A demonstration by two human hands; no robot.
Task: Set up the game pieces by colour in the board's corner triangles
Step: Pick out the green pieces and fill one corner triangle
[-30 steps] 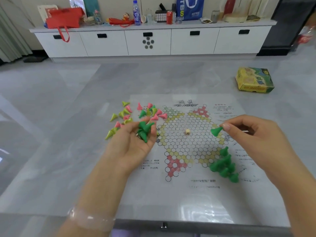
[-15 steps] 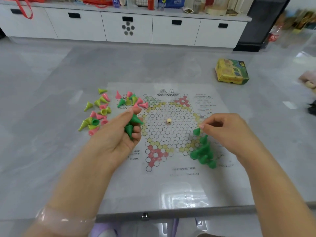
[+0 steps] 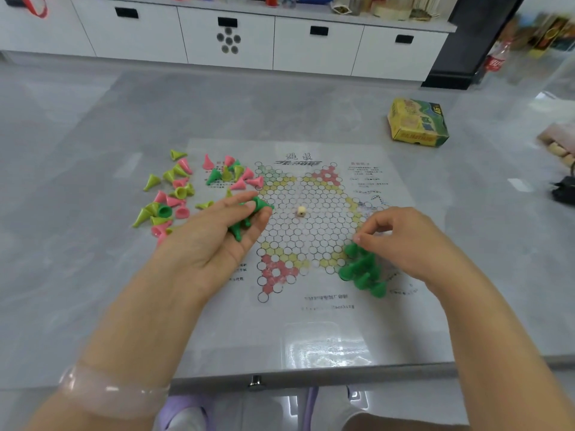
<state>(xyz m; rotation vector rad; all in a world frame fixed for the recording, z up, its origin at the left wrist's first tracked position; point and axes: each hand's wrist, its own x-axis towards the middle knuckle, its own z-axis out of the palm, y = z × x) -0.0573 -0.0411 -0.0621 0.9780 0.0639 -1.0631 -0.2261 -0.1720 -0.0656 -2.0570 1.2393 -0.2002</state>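
A paper game board (image 3: 306, 227) with a hexagon grid and coloured corner triangles lies on the grey table. My left hand (image 3: 217, 237) holds several dark green cone pieces (image 3: 249, 217) cupped in its palm at the board's left edge. My right hand (image 3: 401, 237) pinches one dark green cone (image 3: 353, 249) with its fingertips, setting it at the top of the cluster of green cones (image 3: 362, 272) standing on the board's lower right triangle. A loose pile of pink, yellow-green and green cones (image 3: 180, 191) lies left of the board. A small cream die (image 3: 301, 211) sits at the board's centre.
A yellow and green game box (image 3: 417, 122) lies on the table at the far right. The table's near edge (image 3: 255, 379) runs below the board. White cabinets (image 3: 227, 35) stand behind, with a red-labelled bottle (image 3: 496, 57) on the floor at the right.
My right hand has carried the green cone down from above the board to the lower right green cluster. My left hand has stayed at the board's left edge with its cones.
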